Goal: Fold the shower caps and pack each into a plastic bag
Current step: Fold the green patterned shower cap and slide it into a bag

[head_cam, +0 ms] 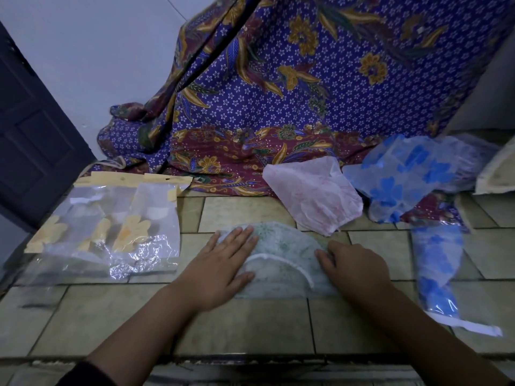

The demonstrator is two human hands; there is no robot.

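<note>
From the head view I have the green-speckled shower cap [281, 246] lying flat on the tiled counter [250, 324], at the near centre, right between the two hands; it looks folded into a half-moon, straight edge near, curved edge far, so its long axis runs left to right; the white elastic band [278, 259] arcs across it. The left hand [225, 263] lies flat on the cap's left end, fingers straight and spread, pressing it down; the right hand [354, 268] sits on the right end with its fingers bent, and I cannot tell whether it pinches the edge or only rests there. Both hands touch the cap, one at each end, so neither has to reach; I judge the next fold would carry one end across to the other along that axis. The clear plastic bags [106, 227] lie to the left, nearer the left hand; a pink cap [312, 196] and a blue-flowered cap [412, 174] wait at the far right, and a packed blue bag [437, 263] lies just right of the right hand.
</note>
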